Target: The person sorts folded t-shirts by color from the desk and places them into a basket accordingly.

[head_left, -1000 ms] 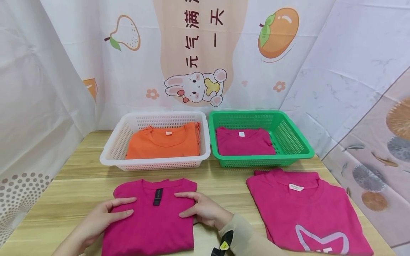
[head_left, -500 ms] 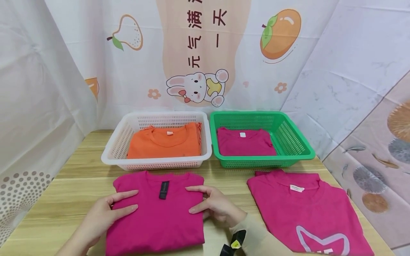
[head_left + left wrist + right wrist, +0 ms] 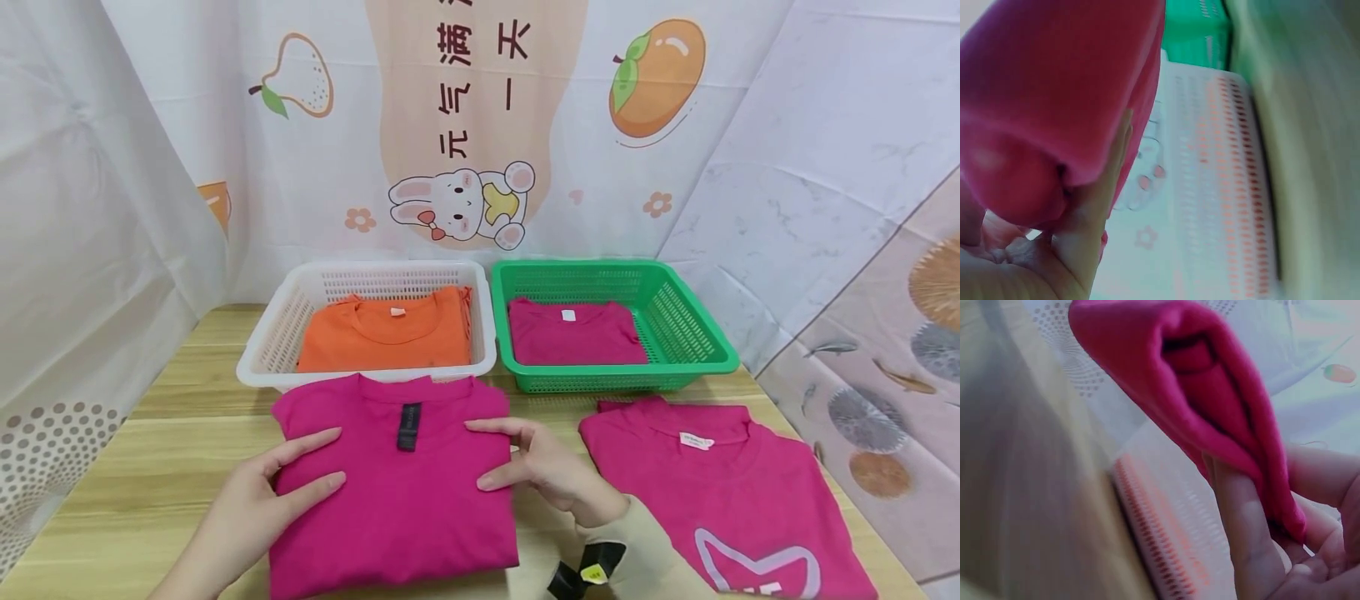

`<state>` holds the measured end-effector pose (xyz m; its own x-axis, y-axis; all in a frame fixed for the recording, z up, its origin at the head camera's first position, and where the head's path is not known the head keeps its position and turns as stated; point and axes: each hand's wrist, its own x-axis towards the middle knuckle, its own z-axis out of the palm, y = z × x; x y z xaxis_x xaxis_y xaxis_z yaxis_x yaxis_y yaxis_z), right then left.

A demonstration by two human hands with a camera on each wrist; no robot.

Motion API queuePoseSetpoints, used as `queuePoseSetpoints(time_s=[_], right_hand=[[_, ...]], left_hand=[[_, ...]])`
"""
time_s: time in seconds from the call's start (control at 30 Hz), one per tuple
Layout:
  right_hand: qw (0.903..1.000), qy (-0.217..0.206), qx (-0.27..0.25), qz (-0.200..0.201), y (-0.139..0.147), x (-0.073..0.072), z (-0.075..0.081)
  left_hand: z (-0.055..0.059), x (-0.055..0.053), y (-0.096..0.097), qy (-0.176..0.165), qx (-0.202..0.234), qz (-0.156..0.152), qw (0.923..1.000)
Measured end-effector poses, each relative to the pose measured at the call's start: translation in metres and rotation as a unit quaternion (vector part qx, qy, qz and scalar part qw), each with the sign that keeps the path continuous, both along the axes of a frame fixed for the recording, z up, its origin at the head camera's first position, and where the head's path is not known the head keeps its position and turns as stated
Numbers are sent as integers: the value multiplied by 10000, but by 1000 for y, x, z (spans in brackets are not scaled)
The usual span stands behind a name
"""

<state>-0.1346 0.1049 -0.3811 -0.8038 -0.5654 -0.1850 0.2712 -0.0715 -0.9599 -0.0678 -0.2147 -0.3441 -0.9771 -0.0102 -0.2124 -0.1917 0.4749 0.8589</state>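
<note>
The fingers of our left hand (image 3: 253,502) and right hand (image 3: 551,471) grip the folded shirt (image 3: 405,508), raised in front and left of the green basket (image 3: 600,380). One pink shirt (image 3: 573,339) is already inside; the printed shirt (image 3: 720,492) lies outside, in front.

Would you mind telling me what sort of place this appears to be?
Possibly a makeshift garment-sorting corner: a printed curtain hangs behind a table, where two baskets hold folded clothes.
</note>
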Motion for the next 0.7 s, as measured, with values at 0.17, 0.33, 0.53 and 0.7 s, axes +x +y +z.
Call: queuePoseSetpoints(time_s=[0.17,0.33,0.53,0.7], right_hand=[[9998,128,107,-145,14,-1,16],[9988,347,193,-284,27,-6,28],[9966,602,366,-429,41,-13,37],[9902,932,705,-763,52,-18,44]], left_hand=[[14,3,11,131,220,-265,9993],[27,-3,18,358,329,-791,9957],[35,-13,28,905,479,-1357,9854],[43,-25,38,1102,551,-1450,9817]])
